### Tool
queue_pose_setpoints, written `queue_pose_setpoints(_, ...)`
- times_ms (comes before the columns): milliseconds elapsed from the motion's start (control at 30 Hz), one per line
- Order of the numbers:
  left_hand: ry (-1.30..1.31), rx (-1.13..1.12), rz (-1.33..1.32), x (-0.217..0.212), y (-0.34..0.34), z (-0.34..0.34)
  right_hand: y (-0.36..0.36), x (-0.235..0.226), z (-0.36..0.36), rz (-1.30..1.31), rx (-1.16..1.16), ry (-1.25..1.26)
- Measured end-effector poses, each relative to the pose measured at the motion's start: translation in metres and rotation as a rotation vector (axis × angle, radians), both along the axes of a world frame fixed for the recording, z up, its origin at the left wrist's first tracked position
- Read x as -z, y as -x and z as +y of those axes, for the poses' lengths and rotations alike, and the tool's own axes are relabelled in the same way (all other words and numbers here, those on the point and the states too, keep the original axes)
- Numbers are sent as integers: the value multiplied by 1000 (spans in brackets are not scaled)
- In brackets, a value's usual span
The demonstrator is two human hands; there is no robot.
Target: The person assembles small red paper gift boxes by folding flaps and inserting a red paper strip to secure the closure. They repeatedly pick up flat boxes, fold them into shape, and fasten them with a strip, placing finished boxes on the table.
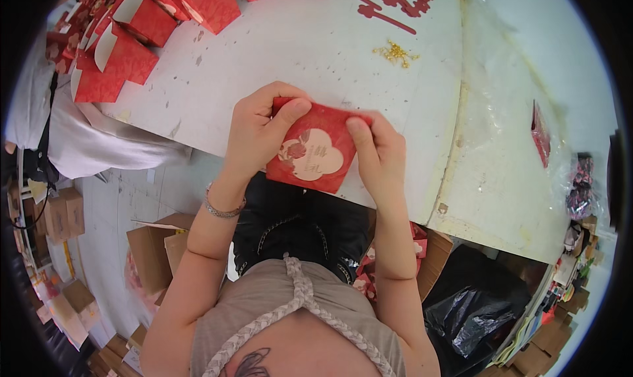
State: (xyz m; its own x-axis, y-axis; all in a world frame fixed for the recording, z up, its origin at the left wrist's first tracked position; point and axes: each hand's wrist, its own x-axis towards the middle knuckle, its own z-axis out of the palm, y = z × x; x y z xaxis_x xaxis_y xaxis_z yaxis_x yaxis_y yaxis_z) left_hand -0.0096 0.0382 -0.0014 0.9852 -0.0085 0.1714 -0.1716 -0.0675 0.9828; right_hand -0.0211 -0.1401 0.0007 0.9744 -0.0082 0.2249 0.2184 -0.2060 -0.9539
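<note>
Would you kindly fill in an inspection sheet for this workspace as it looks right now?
Surface: white table, scuffed and stained, with clear plastic sheeting on its right part.
Job's things: a flat red paper box with a pale flower-shaped label, held above the table's near edge.
Clutter: folded red boxes crowded at the far left; a red paper cut-out at the far edge; a small heap of gold bits; a red packet at the right.
Grips: left hand and right hand both pinch the box's top edge, thumbs on its front.
Cables: nothing seen.
Surroundings: cardboard cartons on the floor at left; a black plastic bag at lower right.
</note>
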Motion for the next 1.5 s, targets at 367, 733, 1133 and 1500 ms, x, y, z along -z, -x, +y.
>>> queue_pose_setpoints(367, 184, -142, -185, -4, -12, -17, -31, 0, 46, -755, -148, 425)
queue_pose_setpoints(733, 201, -116, 98, -11, -47, 12, -282, 26, -56, 118, 52, 1208)
queue_pose_setpoints(1133, 89, 171, 148, -6, -63, 13, -150, -35, -23, -1121, -296, 607)
queue_pose_setpoints(1500, 4, -17, 142, -13, -41, -2, -129, -29, -47, -830, -68, 558)
